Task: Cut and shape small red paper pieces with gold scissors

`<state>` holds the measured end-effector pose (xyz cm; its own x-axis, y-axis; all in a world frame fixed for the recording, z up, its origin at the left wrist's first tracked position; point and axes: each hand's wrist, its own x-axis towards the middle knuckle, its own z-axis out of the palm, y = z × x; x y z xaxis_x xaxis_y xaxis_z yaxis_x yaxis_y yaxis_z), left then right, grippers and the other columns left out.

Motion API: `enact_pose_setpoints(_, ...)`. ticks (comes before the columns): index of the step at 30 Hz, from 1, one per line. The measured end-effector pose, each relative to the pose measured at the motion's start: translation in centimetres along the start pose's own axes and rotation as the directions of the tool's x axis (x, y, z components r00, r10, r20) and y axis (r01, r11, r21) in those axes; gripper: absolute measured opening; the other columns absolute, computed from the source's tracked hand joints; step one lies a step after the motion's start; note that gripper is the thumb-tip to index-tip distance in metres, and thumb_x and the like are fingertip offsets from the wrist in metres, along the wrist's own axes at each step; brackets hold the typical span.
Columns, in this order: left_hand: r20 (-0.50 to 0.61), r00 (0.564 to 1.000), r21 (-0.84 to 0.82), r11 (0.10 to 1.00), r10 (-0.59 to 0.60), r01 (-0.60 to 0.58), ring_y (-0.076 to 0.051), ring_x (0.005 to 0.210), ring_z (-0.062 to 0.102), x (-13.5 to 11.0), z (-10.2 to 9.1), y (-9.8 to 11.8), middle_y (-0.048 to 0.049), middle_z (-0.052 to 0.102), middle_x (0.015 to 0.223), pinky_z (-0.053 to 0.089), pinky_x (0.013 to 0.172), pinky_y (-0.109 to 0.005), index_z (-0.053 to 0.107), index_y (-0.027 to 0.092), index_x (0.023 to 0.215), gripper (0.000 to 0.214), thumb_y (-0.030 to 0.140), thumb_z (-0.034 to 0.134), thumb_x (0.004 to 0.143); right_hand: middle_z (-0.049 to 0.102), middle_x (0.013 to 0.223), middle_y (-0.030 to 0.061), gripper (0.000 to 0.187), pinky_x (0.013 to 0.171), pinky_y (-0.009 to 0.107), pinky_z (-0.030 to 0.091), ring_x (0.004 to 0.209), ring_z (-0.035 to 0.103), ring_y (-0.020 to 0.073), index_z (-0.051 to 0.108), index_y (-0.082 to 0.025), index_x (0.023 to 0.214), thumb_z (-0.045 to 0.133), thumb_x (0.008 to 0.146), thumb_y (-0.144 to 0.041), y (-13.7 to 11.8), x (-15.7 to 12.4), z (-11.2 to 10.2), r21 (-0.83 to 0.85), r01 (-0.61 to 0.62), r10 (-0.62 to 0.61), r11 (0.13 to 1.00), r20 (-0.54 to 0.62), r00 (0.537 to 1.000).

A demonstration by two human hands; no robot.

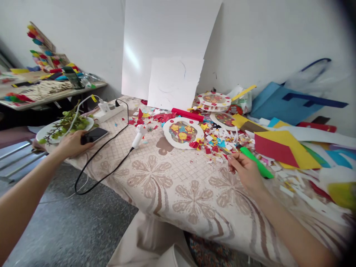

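On the left, my left hand [72,144] closes round the near end of a black phone [96,135] lying at the table edge, beside a white plate [44,132] of green grapes [68,124]. My right hand [246,168] is over the tablecloth with its fingers pinched on a slim grey pointed tool [223,150]; its exact kind is hard to make out. Just beyond that hand lie paper scraps [215,142] and a green roll [257,162]. A round white-framed paper piece with yellow and red flowers [183,134] lies near the middle.
A white glue gun [138,137] trails a black cord [104,178] over the table's front edge from a power strip [109,113]. White boards [172,33] lean on the wall. Coloured sheets [278,148] and a blue bag [278,102] crowd the right side.
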<state>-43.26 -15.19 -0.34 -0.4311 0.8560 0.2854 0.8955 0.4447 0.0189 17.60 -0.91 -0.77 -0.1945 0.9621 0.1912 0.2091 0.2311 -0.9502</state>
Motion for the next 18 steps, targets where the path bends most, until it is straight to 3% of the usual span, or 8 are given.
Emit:
enact_pose_setpoints(8, -0.022, 1.000, 0.002, 1.000, -0.005, 0.005, -0.035, 0.104, 0.057, 0.0, 0.3, -1.0, -0.0091, 0.062, 0.102, 0.047, 0.082, -0.049, 0.050, 0.010, 0.119, 0.082, 0.072, 0.035, 0.066, 0.049, 0.055, -0.0033, 0.027, 0.045, 0.020, 0.035, 0.049, 0.044, 0.0083, 0.054, -0.018, 0.072, 0.064, 0.078, -0.043, 0.0, 0.0, 0.0, 0.016, -0.009, 0.009, 1.000, 0.000, 1.000)
enact_pose_setpoints(13, -0.027, 0.999, -0.018, 1.000, -0.022, 0.022, -0.038, 0.105, 0.056, 0.0, 0.4, -0.6, -0.0109, 0.061, 0.102, 0.045, 0.082, -0.052, 0.051, 0.009, 0.118, 0.082, 0.071, 0.036, 0.066, 0.049, 0.055, -0.0032, 0.027, 0.045, 0.020, 0.035, 0.049, 0.044, 0.0080, 0.054, -0.018, 0.071, 0.064, 0.078, -0.043, 0.0, 0.0, 0.1, 0.030, -0.004, 0.004, 1.000, -0.007, 1.000)
enact_pose_setpoints(18, -0.028, 0.996, -0.043, 0.995, -0.090, 0.089, -0.037, 0.108, 0.055, 0.0, 0.1, 0.6, -0.0105, 0.063, 0.104, 0.043, 0.085, -0.053, 0.053, 0.009, 0.112, 0.079, 0.067, 0.048, 0.060, 0.049, 0.055, -0.0035, 0.026, 0.043, 0.020, 0.035, 0.048, 0.044, 0.0081, 0.054, -0.018, 0.072, 0.065, 0.077, -0.042, 0.6, 0.2, -0.1, 0.056, -0.008, 0.008, 0.998, -0.012, 1.000)
